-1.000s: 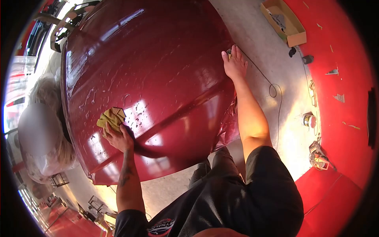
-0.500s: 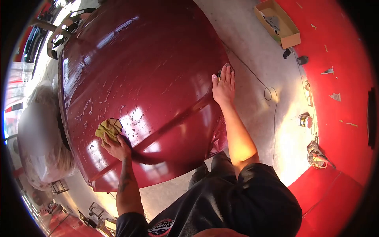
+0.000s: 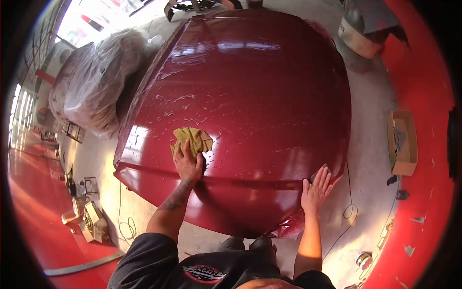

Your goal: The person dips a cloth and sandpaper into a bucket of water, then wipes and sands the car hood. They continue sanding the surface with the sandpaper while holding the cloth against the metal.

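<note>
A glossy dark red car hood (image 3: 260, 106) spreads out in front of me, beaded with water drops and streaks on its left half. My left hand (image 3: 186, 161) presses a folded yellow-green cloth (image 3: 192, 138) against the wet surface, fingers spread over its lower edge. Over at the hood's right edge, my right hand (image 3: 315, 192) lies with its fingers stretched and close together. A small dark and yellow thing (image 3: 312, 182) peeks out beside that thumb and fingers; I cannot tell what it is. Loose red film (image 3: 291, 225) bunches at the near right corner.
Left of the hood stands a bulky object under clear plastic sheeting (image 3: 103, 79). An open cardboard box (image 3: 404, 144) lies on the floor at right, with a small can (image 3: 363, 260) nearer me. A thin cable (image 3: 350, 212) loops beside the hood. Cardboard pieces (image 3: 92, 222) lie at left.
My view has turned, so the hood now appears squarer ahead. The cloth and left hand are nearer the hood's middle. My right hand has come down the right edge toward the near corner.
</note>
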`<state>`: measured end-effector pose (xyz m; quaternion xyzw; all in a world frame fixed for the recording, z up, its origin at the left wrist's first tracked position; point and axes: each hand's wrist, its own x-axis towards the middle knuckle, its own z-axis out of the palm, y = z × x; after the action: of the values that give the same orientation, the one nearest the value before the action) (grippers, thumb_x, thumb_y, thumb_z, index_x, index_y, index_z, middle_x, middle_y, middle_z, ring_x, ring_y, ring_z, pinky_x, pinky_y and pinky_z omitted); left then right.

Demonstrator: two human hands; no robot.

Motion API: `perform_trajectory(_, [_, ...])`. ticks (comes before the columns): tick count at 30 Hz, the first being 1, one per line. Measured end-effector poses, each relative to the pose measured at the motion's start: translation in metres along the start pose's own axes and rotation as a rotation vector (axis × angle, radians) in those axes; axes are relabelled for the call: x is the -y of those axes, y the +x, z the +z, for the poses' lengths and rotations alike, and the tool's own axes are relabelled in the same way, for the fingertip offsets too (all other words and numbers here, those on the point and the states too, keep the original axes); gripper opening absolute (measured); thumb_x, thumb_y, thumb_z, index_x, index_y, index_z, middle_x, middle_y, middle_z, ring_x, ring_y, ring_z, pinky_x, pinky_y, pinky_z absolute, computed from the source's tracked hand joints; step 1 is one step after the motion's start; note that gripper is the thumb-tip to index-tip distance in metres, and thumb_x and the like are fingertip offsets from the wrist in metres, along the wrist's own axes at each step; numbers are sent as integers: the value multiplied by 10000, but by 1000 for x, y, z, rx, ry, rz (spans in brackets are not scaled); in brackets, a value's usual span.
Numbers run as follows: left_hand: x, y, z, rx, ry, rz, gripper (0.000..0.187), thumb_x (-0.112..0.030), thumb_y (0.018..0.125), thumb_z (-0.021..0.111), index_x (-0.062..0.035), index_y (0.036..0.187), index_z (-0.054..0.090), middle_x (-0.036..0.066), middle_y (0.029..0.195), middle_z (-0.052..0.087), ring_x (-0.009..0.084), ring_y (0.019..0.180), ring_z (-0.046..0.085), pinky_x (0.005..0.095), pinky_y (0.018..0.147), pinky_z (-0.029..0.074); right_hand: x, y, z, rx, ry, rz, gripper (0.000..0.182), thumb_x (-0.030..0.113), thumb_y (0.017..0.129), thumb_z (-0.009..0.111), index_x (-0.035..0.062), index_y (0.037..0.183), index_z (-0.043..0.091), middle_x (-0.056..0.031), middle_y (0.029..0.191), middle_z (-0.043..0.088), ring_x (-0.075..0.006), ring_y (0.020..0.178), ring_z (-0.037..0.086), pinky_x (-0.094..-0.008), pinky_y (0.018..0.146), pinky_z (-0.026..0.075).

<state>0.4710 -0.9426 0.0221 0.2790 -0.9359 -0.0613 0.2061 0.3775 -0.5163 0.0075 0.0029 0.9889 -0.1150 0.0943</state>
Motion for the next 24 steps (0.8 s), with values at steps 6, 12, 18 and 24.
perform_trajectory(6, [3,-1,4,3,-29,-10,709,-375,843,677,-171,1468,411,222,1498,351,423,1361,340,550,1145,254,33,135,-26,-65,-73,149,739,555,1038,313,129,1611,125,-18,1685,109,-277,1539,144,-597,1188,192])
perform_trajectory(12, [2,-2,2,12,-45,-25,694,-403,850,667,-178,1461,425,218,1494,364,417,1365,343,548,1149,247,247,-2,37,-52,-52,-749,759,569,997,413,94,1573,278,-52,1663,201,-292,1521,194,-600,1199,139])
perform_trajectory(18, [38,14,-7,101,-92,-10,686,-574,881,633,-197,1430,469,171,1502,391,334,1420,335,533,1179,210,188,17,12,-17,-97,-688,769,577,989,426,111,1579,264,-44,1653,231,-272,1520,209,-597,1204,131])
perform_trajectory(24, [57,22,-13,47,-68,-43,672,-571,880,629,-199,1419,481,170,1472,416,339,1396,360,551,1175,213,60,124,-48,18,-136,128,743,590,1032,286,161,1614,116,-16,1686,97,-260,1543,133,-593,1198,176])
